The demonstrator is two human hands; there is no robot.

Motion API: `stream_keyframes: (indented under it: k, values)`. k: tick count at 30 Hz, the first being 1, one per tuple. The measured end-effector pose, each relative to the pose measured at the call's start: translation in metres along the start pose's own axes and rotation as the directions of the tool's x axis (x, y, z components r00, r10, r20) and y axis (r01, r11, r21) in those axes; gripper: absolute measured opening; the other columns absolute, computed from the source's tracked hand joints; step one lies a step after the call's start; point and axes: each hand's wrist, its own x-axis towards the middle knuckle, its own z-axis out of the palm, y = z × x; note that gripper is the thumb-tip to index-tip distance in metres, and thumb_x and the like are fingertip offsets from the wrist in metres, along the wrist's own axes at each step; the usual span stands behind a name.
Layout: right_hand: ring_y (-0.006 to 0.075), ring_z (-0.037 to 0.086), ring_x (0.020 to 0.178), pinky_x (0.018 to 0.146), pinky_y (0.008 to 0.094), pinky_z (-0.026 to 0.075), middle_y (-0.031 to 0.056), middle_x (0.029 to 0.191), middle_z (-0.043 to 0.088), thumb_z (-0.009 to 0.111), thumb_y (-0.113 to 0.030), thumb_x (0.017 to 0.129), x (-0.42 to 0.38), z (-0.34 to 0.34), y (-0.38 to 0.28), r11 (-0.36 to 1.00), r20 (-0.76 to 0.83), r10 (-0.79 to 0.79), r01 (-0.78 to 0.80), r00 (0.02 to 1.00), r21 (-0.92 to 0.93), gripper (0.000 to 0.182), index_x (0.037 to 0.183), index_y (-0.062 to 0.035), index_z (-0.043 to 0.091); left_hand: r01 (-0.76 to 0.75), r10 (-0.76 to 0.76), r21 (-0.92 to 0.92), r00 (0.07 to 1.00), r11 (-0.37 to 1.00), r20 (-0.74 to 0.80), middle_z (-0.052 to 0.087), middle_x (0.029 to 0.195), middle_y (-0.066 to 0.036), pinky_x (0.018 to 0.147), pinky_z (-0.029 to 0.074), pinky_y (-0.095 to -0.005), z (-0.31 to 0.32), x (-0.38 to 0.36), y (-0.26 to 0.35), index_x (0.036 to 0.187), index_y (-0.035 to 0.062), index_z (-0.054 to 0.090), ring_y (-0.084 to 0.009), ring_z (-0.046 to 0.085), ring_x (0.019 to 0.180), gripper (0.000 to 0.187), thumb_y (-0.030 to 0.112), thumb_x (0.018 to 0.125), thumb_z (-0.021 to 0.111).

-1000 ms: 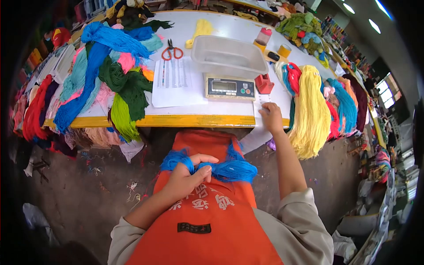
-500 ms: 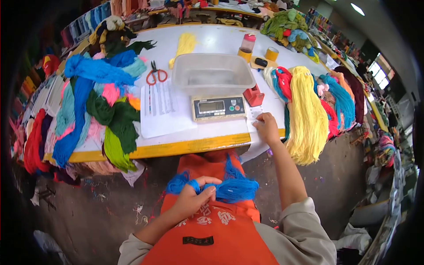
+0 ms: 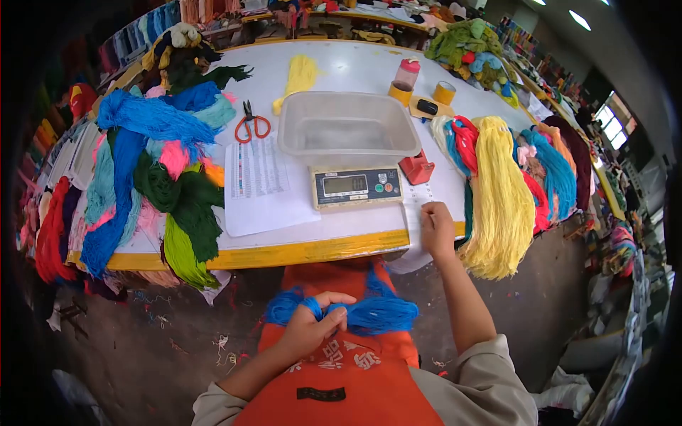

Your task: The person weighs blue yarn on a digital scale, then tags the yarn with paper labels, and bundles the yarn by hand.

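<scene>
My left hand point(image 3: 316, 326) is closed around a small skein of blue yarn point(image 3: 383, 314) above my orange apron, and loose strands wrap over its fingers. At the table's front edge, my right hand point(image 3: 438, 231) has its fingers pinched together on a strip of white printed labels point(image 3: 414, 216). Its fingertips are partly hidden. This strip runs from below a red dispenser point(image 3: 417, 169) and hangs over the edge. Left of it stands a digital scale point(image 3: 355, 186) with a clear plastic tub point(image 3: 348, 128) on top.
Printed sheets point(image 3: 263, 192) and red-handled scissors point(image 3: 251, 124) lie left of the scale. Blue yarn point(image 3: 128, 170) and other colours are heaped at the left. A long yellow skein point(image 3: 495, 199) hangs over the right edge. Behind are tape rolls point(image 3: 445, 92) and a pink-topped bottle point(image 3: 408, 73).
My right hand has come slightly down and right along the label strip, its fingers more curled. The view has shifted a little. My left hand still grips the blue yarn.
</scene>
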Motion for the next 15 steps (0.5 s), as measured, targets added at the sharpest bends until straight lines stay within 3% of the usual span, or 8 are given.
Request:
stream_keyframes:
  k: [2,4,6,7,9,11,15]
  values:
    - [0.0327,0.061,0.083,0.075,0.0376,0.048,0.0146,0.087,0.063,0.061,0.003,0.084,-0.002,-0.003,-0.017,0.978,-0.174,0.039,-0.002,0.984,0.208,0.007,0.089,-0.0013,0.058,0.008,-0.008,0.021,1.0,1.0,-0.006,0.06,0.078,0.001,0.059,0.037,-0.0177,-0.002,-0.001,0.003,0.124,0.0041,0.058,-0.0026,0.047,0.065,0.027,0.015,0.1,0.054]
    - [0.0307,0.061,0.085,0.077,0.0355,0.047,0.015,0.09,0.062,0.058,0.003,0.088,-0.011,-0.012,-0.044,0.96,-0.134,0.022,0.017,0.991,0.28,0.006,0.091,-0.0005,0.055,0.011,-0.011,-0.002,1.0,1.0,-0.026,0.06,0.079,0.0,0.061,0.038,-0.0181,-0.005,-0.002,0.006,0.126,0.0037,0.057,-0.0031,0.049,0.068,0.028,0.015,0.1,0.054]
    - [0.0288,0.06,0.087,0.079,0.0349,0.046,0.0123,0.09,0.062,0.06,0.001,0.089,-0.023,-0.028,-0.076,0.911,0.125,0.041,-0.089,0.991,0.403,0.006,0.093,-0.0028,0.057,0.018,-0.019,-0.026,0.999,1.0,-0.042,0.06,0.08,0.0,0.062,0.039,-0.0186,-0.008,-0.002,0.008,0.127,0.0033,0.055,-0.0036,0.05,0.07,0.03,0.015,0.1,0.055]
    - [0.0281,0.06,0.088,0.079,0.0352,0.046,0.0111,0.09,0.062,0.061,0.0,0.089,-0.026,-0.038,-0.099,0.877,0.26,0.001,-0.125,0.966,0.464,0.007,0.094,-0.0039,0.058,0.007,-0.007,-0.003,1.0,1.0,-0.029,0.06,0.081,-0.001,0.065,0.041,-0.0194,-0.009,-0.001,0.01,0.13,0.003,0.052,-0.0048,0.052,0.073,0.033,0.015,0.1,0.055]
    - [0.0206,0.059,0.086,0.081,0.0315,0.046,0.0057,0.09,0.063,0.068,-0.003,0.086,-0.031,-0.041,-0.123,0.777,0.415,-0.328,-0.007,0.848,0.629,0.015,0.097,-0.0066,0.059,-0.001,0.001,0.02,1.0,1.0,-0.011,0.061,0.083,-0.002,0.067,0.042,-0.0202,-0.008,0.004,0.011,0.133,0.0026,0.049,-0.0059,0.054,0.075,0.036,0.015,0.1,0.055]
    - [0.0224,0.058,0.085,0.08,0.0342,0.045,0.0028,0.09,0.063,0.073,-0.009,0.083,-0.026,-0.043,-0.152,0.712,0.394,-0.553,0.17,0.734,0.682,0.019,0.098,-0.0099,0.061,-0.101,0.096,0.071,0.993,0.992,0.065,0.061,0.085,-0.003,0.072,0.046,-0.0223,-0.004,0.008,0.011,0.139,0.0015,0.041,-0.0084,0.057,0.079,0.043,0.013,0.099,0.056]
    - [0.0229,0.058,0.082,0.081,0.034,0.041,0.0027,0.088,0.062,0.073,-0.012,0.083,-0.035,-0.03,-0.163,0.695,0.366,-0.587,0.218,0.722,0.686,0.019,0.098,-0.0119,0.062,-0.169,0.167,0.033,0.984,0.985,0.061,0.059,0.092,-0.005,0.074,0.048,-0.0252,0.001,0.013,0.009,0.141,0.0003,0.037,-0.0102,0.058,0.08,0.048,0.012,0.099,0.057]
